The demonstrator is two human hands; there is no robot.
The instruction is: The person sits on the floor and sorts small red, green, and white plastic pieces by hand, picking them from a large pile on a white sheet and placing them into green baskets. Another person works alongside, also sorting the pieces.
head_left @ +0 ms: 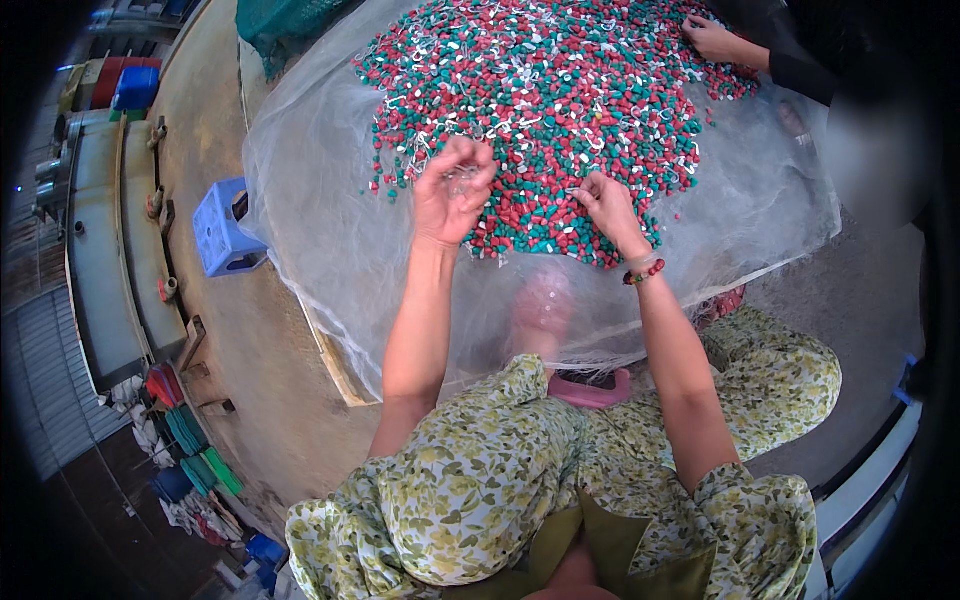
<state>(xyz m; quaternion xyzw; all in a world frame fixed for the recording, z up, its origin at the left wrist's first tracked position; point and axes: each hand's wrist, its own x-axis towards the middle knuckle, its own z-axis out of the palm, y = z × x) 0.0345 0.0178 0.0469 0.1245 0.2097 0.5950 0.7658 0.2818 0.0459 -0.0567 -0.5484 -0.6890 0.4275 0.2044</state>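
Note:
A wide heap of small red, green and white pieces point(540, 120), with thin white hook-shaped bits among them, lies on a translucent mesh sheet point(320, 200). My left hand point(455, 192) is raised over the heap's near left edge, palm turned up and fingers curled round small pale pieces whose exact kind is blurred. Lower and to the right, my right hand point(608, 210) is above the near side of the heap. Its thumb and forefinger pinch together at a small pale piece; the fingers partly cover it.
At the far right another person's hand point(715, 42) reaches into the heap from a dark sleeve. A blue plastic stool point(225, 228) stands left of the sheet. Farther left are a long metal-sided trough point(110, 250) and a blue container point(137, 88). My knees adjoin the sheet's near edge.

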